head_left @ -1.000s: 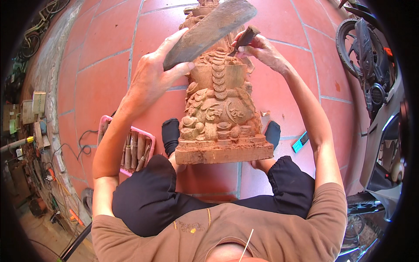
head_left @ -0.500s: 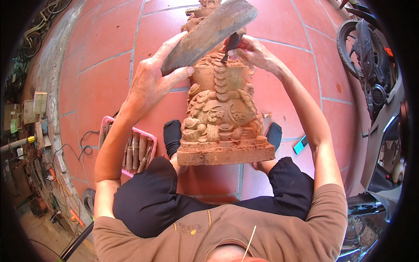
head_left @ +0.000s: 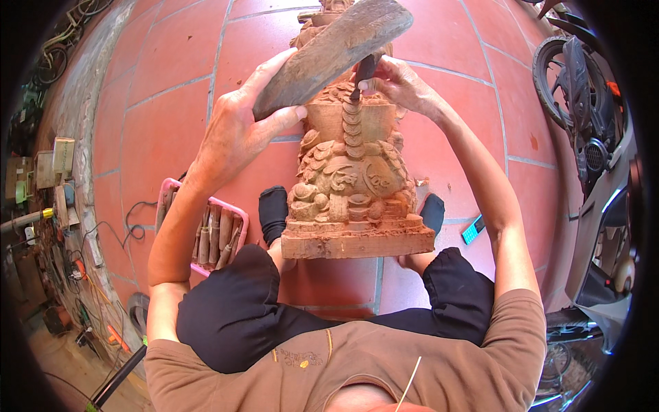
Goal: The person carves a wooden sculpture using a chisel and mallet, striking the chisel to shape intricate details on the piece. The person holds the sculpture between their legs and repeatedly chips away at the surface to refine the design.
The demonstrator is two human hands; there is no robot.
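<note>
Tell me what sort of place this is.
Likely a woodcarving workspace, perhaps at a home: a carved wooden figure and a pink tray of wooden-handled tools on the tiled floor, with a motorbike at the right.

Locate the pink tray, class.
In the head view, the pink tray sits on the floor left of the carving, partly hidden by the left forearm.
</note>
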